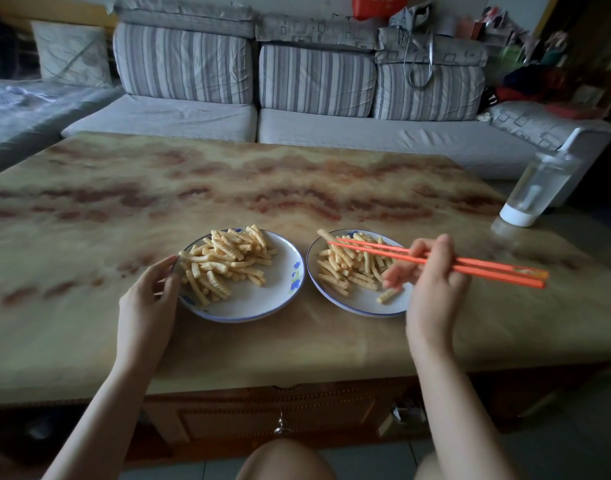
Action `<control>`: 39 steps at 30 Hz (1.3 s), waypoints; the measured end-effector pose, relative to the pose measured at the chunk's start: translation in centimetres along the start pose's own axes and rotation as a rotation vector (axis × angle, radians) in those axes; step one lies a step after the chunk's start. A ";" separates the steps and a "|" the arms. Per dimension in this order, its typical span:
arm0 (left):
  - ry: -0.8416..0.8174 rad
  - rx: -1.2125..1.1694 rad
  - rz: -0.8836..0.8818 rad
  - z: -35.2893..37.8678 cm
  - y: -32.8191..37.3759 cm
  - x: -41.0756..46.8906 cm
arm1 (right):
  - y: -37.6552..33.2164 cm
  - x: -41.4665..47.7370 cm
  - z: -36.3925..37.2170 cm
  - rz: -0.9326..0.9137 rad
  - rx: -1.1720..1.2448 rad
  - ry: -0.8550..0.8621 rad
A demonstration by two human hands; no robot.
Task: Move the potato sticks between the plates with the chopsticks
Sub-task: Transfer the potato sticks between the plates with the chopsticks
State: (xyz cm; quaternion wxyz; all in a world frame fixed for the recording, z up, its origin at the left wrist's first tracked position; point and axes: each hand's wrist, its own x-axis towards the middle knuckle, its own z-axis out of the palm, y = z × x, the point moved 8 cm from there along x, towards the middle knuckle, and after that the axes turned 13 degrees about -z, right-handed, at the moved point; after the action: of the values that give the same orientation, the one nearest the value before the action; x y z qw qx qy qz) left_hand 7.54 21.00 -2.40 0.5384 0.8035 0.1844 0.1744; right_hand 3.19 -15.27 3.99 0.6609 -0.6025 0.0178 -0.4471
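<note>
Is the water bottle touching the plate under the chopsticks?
Apart. The head view shows a stretch of bare table between the bottle and the rim of the right plate.

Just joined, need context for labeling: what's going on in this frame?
A person sits at a table with two plates of crinkle-cut potato sticks. The right hand holds orange chopsticks, with the tips over the far-left part of the right plate. Whether they pinch a stick is unclear. The left hand holds the left plate by its left rim. Both plates carry sticks, and the left pile looks larger.
</note>
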 end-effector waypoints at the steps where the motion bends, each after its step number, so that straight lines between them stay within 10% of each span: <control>1: -0.003 -0.002 -0.002 0.0 0.0 0.0 | 0.0 0.5 -1.0 -0.016 -0.019 0.055; 24: -0.010 -0.017 0.002 0.1 0.0 0.1 | -0.5 1.7 -3.8 -0.182 -0.157 0.198; 39: -0.005 -0.007 0.001 0.1 -0.1 0.1 | 0.6 -5.2 8.1 -0.047 0.068 -0.543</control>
State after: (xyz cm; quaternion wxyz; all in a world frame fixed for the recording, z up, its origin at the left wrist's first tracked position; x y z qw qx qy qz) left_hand 7.64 20.96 -2.55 0.5415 0.8022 0.1819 0.1734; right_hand 5.02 -5.87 3.02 0.6508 -0.6780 -0.1889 -0.2849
